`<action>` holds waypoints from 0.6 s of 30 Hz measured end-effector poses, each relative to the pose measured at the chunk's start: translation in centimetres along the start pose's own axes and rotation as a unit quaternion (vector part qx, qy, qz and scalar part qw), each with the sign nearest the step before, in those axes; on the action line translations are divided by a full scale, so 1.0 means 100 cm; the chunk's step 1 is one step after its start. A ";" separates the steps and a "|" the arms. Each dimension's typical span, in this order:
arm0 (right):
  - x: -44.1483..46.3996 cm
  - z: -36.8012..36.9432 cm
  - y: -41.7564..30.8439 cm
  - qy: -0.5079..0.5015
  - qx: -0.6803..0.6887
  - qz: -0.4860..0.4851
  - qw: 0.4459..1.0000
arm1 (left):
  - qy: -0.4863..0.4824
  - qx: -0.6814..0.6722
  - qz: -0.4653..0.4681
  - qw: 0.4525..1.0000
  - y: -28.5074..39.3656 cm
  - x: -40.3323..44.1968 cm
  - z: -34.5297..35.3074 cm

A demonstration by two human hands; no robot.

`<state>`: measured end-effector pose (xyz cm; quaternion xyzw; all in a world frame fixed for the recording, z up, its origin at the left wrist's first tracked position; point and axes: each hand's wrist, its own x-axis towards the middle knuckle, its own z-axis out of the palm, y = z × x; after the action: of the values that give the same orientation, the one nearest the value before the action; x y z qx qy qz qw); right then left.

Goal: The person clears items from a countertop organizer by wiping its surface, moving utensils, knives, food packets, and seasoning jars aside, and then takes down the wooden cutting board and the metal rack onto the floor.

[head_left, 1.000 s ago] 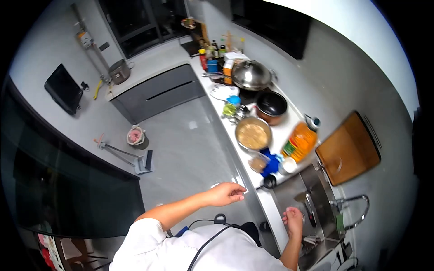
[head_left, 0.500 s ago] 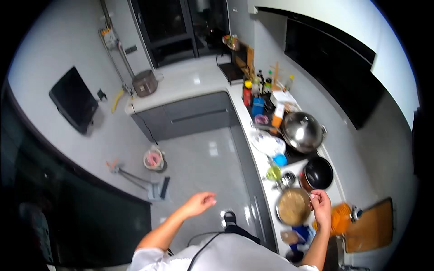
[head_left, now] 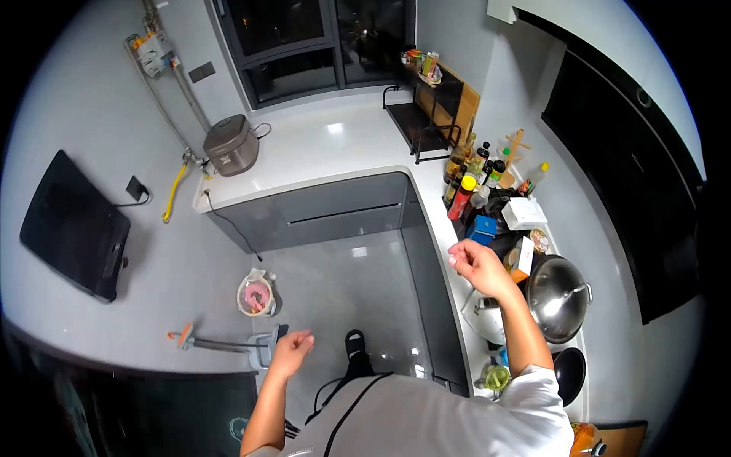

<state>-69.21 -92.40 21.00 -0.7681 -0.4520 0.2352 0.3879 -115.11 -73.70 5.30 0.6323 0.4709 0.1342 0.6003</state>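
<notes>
My left hand point(head_left: 293, 353) hangs over the floor at lower centre, its fingers loosely bent and nothing in it. Over the right-hand counter's front edge is my right hand point(head_left: 478, 266), relaxed, fingers half curled, with no object visible in it. Close by are a blue box point(head_left: 482, 229) and an orange-and-white carton point(head_left: 522, 260). My right forearm passes over a white plate point(head_left: 480, 320) and partly hides it. A steel wok with a domed lid point(head_left: 558, 298) stands to the right of the forearm. Below it is a black pan point(head_left: 569, 375), partly covered by my sleeve.
Sauce bottles point(head_left: 478, 161) and a black rack point(head_left: 426, 126) line the counter. A rice cooker point(head_left: 231, 145) stands on the back counter point(head_left: 327, 145). A waste bin point(head_left: 256, 295) and a broom with dustpan point(head_left: 263, 349) are by the left wall. A green cup point(head_left: 496, 377) sits near my sleeve.
I have moved forward, and the counter things sit lower in view. My right hand has gone from beside the round tan-topped pan to near the blue box. My left hand has shifted left.
</notes>
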 end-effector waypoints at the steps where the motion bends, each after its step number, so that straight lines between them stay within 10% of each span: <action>1: 0.025 0.006 0.006 0.002 0.048 0.006 0.999 | -0.013 0.034 0.013 0.999 0.016 0.035 -0.005; 10: 0.218 -0.026 0.016 0.115 0.017 -0.001 0.993 | -0.186 0.185 0.226 0.938 0.279 0.284 0.038; 18: 0.450 -0.082 0.049 0.229 -0.207 -0.052 0.950 | -0.246 0.123 0.210 0.938 0.359 0.482 0.097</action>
<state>-39.24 -57.56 21.40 -0.8398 -0.4293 -0.0660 0.3255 -67.26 -37.47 15.62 0.7989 0.1779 0.0379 0.5733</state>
